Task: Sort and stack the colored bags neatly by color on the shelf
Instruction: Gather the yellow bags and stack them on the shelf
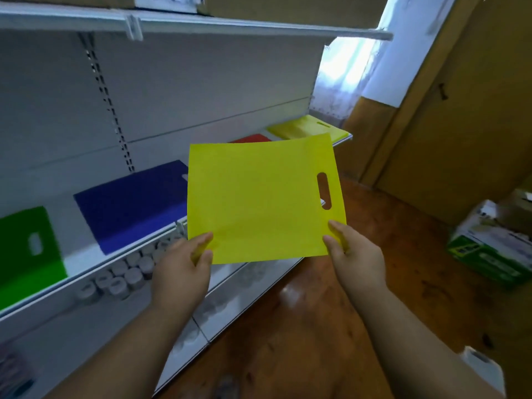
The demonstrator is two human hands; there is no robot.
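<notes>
Now holding yellow bag (259, 197) flat over shelf (115, 254), left hand (184, 269) and right hand (354, 254) pinching near corners; possibly red bag (253, 138) behind

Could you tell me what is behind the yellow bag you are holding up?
Behind the held bag a red stack shows only its far edge; the blue stack's right end is hidden too. The yellow stack is uncovered.

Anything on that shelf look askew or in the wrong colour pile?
Nothing stands out. The green pile, blue pile, red pile and yellow pile lie separate; the yellow bag held by both hands is uncreased.
</notes>
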